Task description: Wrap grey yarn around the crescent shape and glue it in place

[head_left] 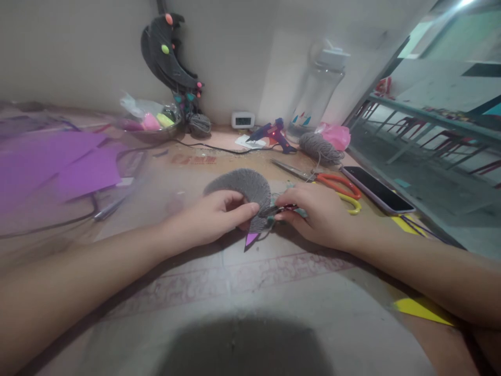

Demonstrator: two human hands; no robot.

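My left hand (221,215) is closed on a curved, crescent-like piece wrapped in grey yarn (246,187), whose bare purple tip (251,238) points down toward me. My right hand (313,211) pinches a small dark tool (278,210), perhaps small snips, against the wrapped piece's right edge. Both hands rest low over the table, close together at its middle.
Orange-handled scissors (332,183), a phone (376,189), a ball of grey yarn (320,147) and a glue gun (274,133) lie at the right rear. Purple foam sheets (74,167) cover the left. A water bottle (319,91), a bowl (151,125) and a black crescent decoration (166,55) stand by the wall.
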